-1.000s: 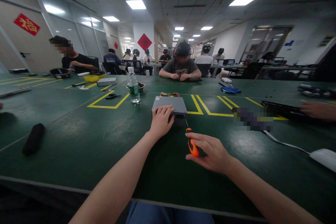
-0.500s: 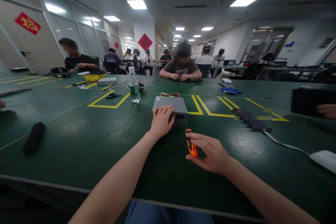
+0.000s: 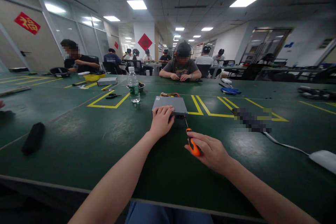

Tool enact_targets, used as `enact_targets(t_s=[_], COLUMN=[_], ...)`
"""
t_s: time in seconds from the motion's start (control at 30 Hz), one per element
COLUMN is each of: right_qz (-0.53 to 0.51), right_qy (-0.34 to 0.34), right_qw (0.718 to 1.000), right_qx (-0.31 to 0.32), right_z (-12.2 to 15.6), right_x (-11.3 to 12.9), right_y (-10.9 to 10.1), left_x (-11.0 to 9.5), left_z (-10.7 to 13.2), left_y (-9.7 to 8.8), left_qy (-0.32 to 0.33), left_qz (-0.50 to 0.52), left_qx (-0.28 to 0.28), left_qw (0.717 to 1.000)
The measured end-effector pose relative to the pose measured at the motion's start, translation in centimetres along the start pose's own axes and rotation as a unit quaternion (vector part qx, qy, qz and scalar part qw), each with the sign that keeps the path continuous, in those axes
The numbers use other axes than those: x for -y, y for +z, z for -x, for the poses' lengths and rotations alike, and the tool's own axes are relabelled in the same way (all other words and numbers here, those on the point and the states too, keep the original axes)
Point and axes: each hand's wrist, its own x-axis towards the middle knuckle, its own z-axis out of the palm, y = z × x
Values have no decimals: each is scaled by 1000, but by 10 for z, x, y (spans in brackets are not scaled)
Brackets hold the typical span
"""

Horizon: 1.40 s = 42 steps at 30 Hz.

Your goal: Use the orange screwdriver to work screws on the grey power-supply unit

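Note:
A grey metal computer power supply [image 3: 172, 102] lies on the green table in front of me, with coloured wires [image 3: 170, 95] at its far side. My left hand [image 3: 162, 120] grips its near left part, fingers over the top and thumb at the front face. Closed around the handle of an orange and black screwdriver [image 3: 194, 147] is my right hand [image 3: 211, 150]. The thin shaft points up and away, its tip by the lower right corner of the front face, next to the socket. Whether the tip sits in a screw is too small to tell.
A water bottle [image 3: 134, 85] stands left of the power supply, in front of a bowl [image 3: 141, 86]. A black case [image 3: 33, 138] lies at left, blue gloves [image 3: 231, 91] farther right. A white cord [image 3: 286, 144] runs along the right side. A person [image 3: 181, 64] sits opposite.
My right fingers have closed further round the screwdriver and its handle has turned and tilted slightly right. At the right edge, a dark object and another person's hand have left view, exposing dark items behind.

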Motion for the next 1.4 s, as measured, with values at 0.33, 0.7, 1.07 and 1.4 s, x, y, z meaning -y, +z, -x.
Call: enact_targets(t_s=[0.33,0.7,1.07,1.4], right_qz=[109,138,85,66], right_qy=[-47,-42,-71,-47], right_qw=[993,989,993,997], right_qx=[10,17,-30,15], right_z=[-2,-12,-11,-9], right_x=[-3,5,2,6], right_y=[-8,-13,-10,-13], left_x=[0,1,2,0], left_z=[0,0,0,0], left_y=[1,2,3,2], left_qy=[0,-2,2,0], left_qz=[0,-6,-2,-4], left_qx=[-1,-1,-5,-1], left_qw=[1000,1000,1000,1000])
